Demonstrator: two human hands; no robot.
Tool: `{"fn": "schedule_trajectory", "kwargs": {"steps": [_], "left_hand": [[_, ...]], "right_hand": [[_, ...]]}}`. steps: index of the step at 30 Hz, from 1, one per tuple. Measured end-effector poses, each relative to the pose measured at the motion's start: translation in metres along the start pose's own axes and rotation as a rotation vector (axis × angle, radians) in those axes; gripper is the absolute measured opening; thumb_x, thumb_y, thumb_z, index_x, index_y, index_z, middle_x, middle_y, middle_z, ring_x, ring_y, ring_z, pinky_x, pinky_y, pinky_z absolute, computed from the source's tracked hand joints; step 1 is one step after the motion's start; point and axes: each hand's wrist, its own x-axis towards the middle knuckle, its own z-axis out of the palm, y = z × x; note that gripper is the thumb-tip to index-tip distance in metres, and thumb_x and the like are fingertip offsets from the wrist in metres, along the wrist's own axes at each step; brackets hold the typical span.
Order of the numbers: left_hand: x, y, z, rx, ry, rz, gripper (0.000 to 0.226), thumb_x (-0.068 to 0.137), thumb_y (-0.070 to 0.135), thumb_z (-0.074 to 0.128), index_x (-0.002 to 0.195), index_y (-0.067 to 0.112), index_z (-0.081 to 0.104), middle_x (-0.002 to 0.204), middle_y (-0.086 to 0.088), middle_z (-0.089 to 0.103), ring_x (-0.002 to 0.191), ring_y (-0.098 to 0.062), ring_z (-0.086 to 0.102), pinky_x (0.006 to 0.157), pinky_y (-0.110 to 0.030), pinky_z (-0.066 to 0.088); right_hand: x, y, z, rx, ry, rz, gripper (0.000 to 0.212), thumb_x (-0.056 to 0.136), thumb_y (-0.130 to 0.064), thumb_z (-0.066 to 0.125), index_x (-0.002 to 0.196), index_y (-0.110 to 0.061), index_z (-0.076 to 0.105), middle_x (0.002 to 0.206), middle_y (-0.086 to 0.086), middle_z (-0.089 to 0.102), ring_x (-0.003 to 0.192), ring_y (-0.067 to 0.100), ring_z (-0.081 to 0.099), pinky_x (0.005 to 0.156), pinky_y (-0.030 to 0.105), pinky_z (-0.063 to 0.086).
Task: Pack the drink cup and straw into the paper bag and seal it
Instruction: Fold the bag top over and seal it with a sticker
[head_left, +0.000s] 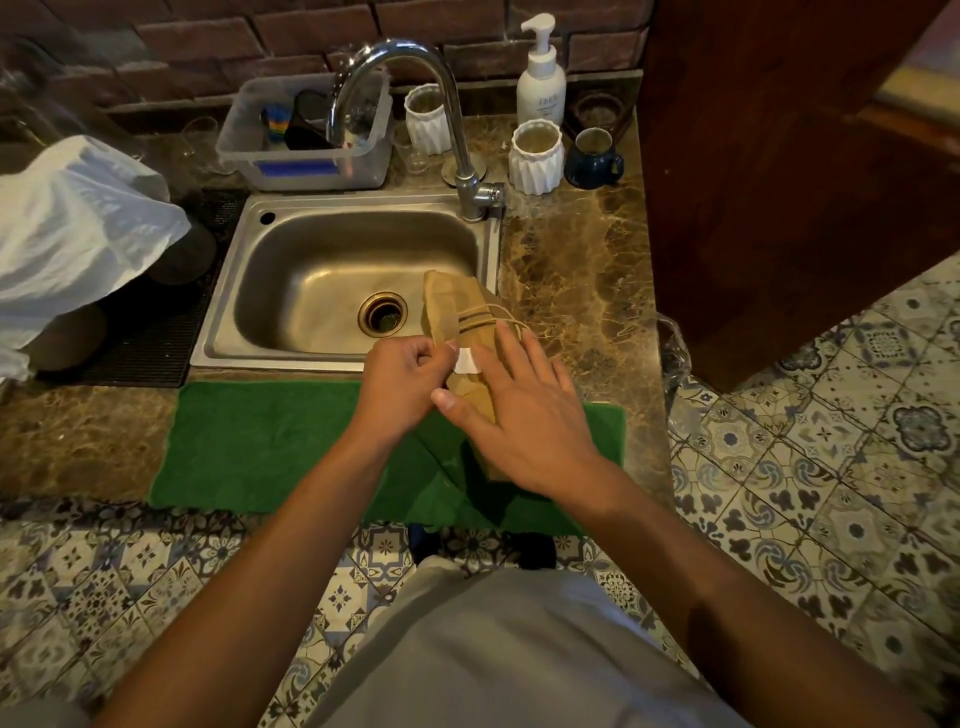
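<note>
A brown paper bag (453, 306) with a folded top and twine handles stands on the green mat (270, 441) at the sink's front right corner. A white sticker (469, 361) lies across the fold. My left hand (400, 387) pinches the sticker's left end against the bag. My right hand (524, 415) lies flat on the bag's right side, fingers spread, pressing it. The drink cup and straw are out of sight; the bag's inside is hidden.
A steel sink (332, 280) with a tall faucet (415, 104) lies behind the bag. A white plastic bag (72, 228) sits at left. Behind the sink stand a plastic tub (306, 135), two white ribbed cups (536, 156), a soap pump bottle (541, 78) and a dark mug (592, 158). Wooden cabinet (779, 156) at right.
</note>
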Motion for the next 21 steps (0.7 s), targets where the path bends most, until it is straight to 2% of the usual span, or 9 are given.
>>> {"fn": "schedule_trajectory", "kwargs": {"steps": [2, 4, 6, 11, 14, 17, 21], "left_hand": [[0.002, -0.001, 0.001, 0.022, 0.012, 0.006, 0.044, 0.097, 0.027, 0.064, 0.059, 0.006, 0.062, 0.054, -0.009, 0.059, 0.051, -0.019, 0.051, 0.055, -0.035, 0.045], [0.001, -0.003, 0.000, 0.021, 0.017, 0.011, 0.045, 0.098, 0.027, 0.064, 0.055, 0.017, 0.058, 0.050, -0.001, 0.057, 0.049, -0.016, 0.050, 0.053, -0.033, 0.043], [-0.002, -0.006, -0.002, -0.003, -0.001, 0.009, 0.044, 0.099, 0.026, 0.063, 0.055, 0.021, 0.058, 0.049, 0.005, 0.056, 0.049, -0.013, 0.050, 0.053, -0.029, 0.042], [-0.003, -0.012, -0.008, -0.041, -0.033, -0.049, 0.038, 0.099, 0.028, 0.064, 0.071, 0.003, 0.069, 0.061, -0.008, 0.065, 0.056, -0.020, 0.058, 0.060, -0.036, 0.049], [-0.002, -0.010, -0.010, -0.046, -0.041, -0.081, 0.036, 0.098, 0.026, 0.065, 0.079, -0.004, 0.070, 0.063, -0.009, 0.067, 0.054, -0.017, 0.060, 0.059, -0.032, 0.050], [0.000, -0.006, -0.009, -0.087, -0.072, -0.145, 0.028, 0.098, 0.019, 0.065, 0.078, -0.001, 0.068, 0.057, -0.004, 0.067, 0.047, -0.014, 0.063, 0.051, -0.028, 0.053], [0.003, -0.003, -0.008, -0.094, -0.106, -0.186, 0.020, 0.097, 0.014, 0.064, 0.087, -0.004, 0.069, 0.056, -0.007, 0.068, 0.047, -0.015, 0.065, 0.046, -0.026, 0.051]], "right_hand": [[-0.001, -0.004, 0.004, -0.021, 0.001, -0.019, 0.096, 0.087, -0.087, 0.007, 0.165, -0.031, 0.011, 0.175, 0.001, -0.006, 0.161, 0.025, -0.009, 0.129, 0.055, 0.003], [0.000, -0.004, 0.009, -0.029, -0.004, -0.013, 0.094, 0.088, -0.086, 0.007, 0.165, -0.032, 0.010, 0.175, 0.003, -0.006, 0.161, 0.026, -0.009, 0.128, 0.057, 0.005], [0.001, -0.001, 0.010, -0.022, -0.011, -0.001, 0.097, 0.086, -0.088, 0.005, 0.165, -0.033, 0.010, 0.175, 0.005, -0.006, 0.161, 0.026, -0.010, 0.128, 0.058, 0.006], [-0.001, 0.002, 0.007, -0.023, -0.010, 0.020, 0.104, 0.079, -0.092, 0.002, 0.165, -0.034, 0.012, 0.175, 0.006, -0.008, 0.161, 0.028, -0.010, 0.128, 0.058, 0.005], [0.003, 0.001, 0.004, -0.095, -0.003, -0.010, 0.095, 0.086, -0.090, 0.016, 0.164, -0.035, 0.015, 0.175, 0.007, -0.006, 0.161, 0.030, -0.008, 0.128, 0.058, 0.005], [0.002, 0.000, 0.004, -0.172, 0.006, -0.063, 0.084, 0.093, -0.076, 0.034, 0.164, -0.032, 0.019, 0.175, 0.009, -0.002, 0.161, 0.033, -0.005, 0.127, 0.060, 0.007], [-0.008, -0.008, 0.010, -0.161, 0.155, -0.102, 0.065, 0.101, -0.052, 0.027, 0.157, -0.021, 0.041, 0.174, 0.008, 0.013, 0.161, 0.034, 0.005, 0.126, 0.060, 0.014]]}}
